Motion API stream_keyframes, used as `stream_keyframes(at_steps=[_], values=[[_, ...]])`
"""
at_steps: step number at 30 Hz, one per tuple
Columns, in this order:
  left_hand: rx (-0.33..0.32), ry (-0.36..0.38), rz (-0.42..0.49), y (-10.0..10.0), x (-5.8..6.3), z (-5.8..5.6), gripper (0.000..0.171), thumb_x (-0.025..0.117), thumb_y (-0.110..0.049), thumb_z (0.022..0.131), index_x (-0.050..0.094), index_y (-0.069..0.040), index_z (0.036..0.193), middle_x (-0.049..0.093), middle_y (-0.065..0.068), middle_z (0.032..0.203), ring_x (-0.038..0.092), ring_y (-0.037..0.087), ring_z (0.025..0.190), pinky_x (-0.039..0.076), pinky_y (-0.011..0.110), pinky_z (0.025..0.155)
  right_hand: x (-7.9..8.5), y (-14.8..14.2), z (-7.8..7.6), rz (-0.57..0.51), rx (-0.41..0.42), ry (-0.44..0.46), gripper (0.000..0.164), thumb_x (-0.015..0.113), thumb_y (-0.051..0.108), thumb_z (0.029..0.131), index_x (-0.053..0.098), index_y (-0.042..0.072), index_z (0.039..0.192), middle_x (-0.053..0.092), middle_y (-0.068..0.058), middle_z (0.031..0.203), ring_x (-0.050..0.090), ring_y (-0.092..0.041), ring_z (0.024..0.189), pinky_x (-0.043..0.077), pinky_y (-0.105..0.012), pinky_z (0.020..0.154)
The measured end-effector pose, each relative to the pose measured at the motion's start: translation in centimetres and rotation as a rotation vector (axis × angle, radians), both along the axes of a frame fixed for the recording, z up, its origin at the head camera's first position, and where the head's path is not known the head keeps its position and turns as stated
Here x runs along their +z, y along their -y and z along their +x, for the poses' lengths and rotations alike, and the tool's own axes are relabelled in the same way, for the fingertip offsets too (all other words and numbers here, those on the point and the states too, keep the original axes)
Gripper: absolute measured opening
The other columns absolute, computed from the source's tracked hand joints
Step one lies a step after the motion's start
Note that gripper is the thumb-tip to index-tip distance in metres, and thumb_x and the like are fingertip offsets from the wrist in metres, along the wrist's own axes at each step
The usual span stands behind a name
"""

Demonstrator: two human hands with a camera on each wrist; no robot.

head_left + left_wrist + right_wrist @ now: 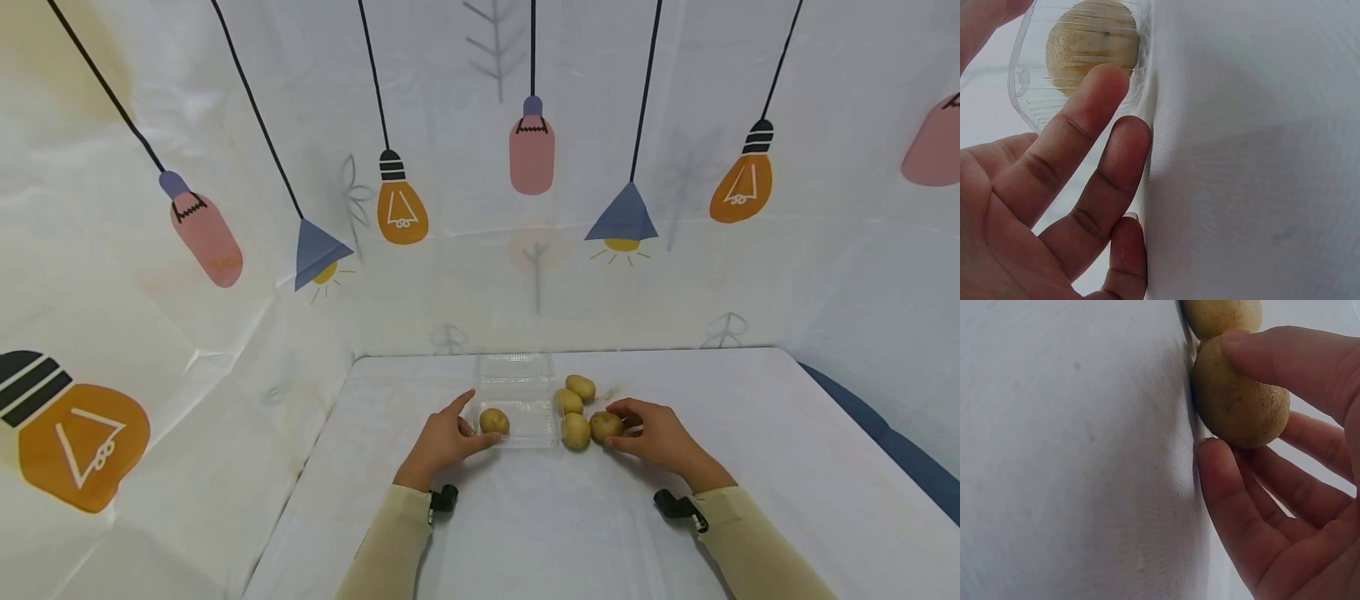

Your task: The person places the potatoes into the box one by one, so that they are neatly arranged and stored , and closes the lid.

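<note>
A clear plastic clamshell container [525, 427] lies with its lid [515, 367] folded back, and one potato [494, 422] sits in its left part. My left hand [446, 442] is at the container's left side, index finger and thumb spread apart. In the left wrist view, its fairly straight fingers [1094, 100] are right at the clear wall beside that potato. My right hand [656, 437] grips another potato [1238, 400] between thumb and fingers, low over the table. Next to it, several potatoes [576, 432] are grouped along the container's right side.
A white cloth covers the table [540, 533], whose far edge meets a pale hanging sheet [465, 292] printed with lamps. The sheet also runs along the left side. Dark blue fabric [885, 433] shows beyond the right edge. Both wrists carry small black cameras [444, 498].
</note>
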State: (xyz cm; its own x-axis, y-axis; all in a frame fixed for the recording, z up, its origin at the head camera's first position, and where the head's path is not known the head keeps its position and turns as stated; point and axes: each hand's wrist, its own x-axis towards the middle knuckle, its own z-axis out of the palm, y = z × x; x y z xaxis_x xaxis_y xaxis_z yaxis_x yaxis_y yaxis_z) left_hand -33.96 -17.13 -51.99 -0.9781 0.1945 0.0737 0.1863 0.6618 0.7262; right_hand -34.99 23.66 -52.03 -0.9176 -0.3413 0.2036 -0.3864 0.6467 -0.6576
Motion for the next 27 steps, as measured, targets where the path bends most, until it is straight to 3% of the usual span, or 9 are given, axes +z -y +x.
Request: stream_keyframes(at_steps=[16, 27], values=[[0.006, 0.003, -0.005, 0.06, 0.18, 0.23, 0.11, 0.084, -0.068, 0.08, 0.036, -0.018, 0.166, 0.066, -0.003, 0.079, 0.059, 0.016, 0.067, 0.051, 0.036, 0.066, -0.21, 0.25, -0.15, 0.019, -0.039, 0.016, 0.054, 0.093, 0.036, 0.083, 0.072, 0.012, 0.127, 0.073, -0.003, 0.114, 0.071, -0.023, 0.1, 0.059, -0.037, 0.08], [-0.004, -0.011, 0.003, 0.25, -0.47, -0.13, 0.111, 0.083, -0.069, 0.08, 0.036, -0.018, 0.166, 0.066, -0.004, 0.08, 0.06, 0.015, 0.068, 0.051, 0.035, 0.066, 0.52, 0.1, -0.53, 0.03, -0.02, 0.051, 0.054, 0.094, 0.036, 0.082, 0.072, 0.011, 0.124, 0.072, -0.007, 0.115, 0.072, -0.021, 0.096, 0.059, -0.035, 0.075]])
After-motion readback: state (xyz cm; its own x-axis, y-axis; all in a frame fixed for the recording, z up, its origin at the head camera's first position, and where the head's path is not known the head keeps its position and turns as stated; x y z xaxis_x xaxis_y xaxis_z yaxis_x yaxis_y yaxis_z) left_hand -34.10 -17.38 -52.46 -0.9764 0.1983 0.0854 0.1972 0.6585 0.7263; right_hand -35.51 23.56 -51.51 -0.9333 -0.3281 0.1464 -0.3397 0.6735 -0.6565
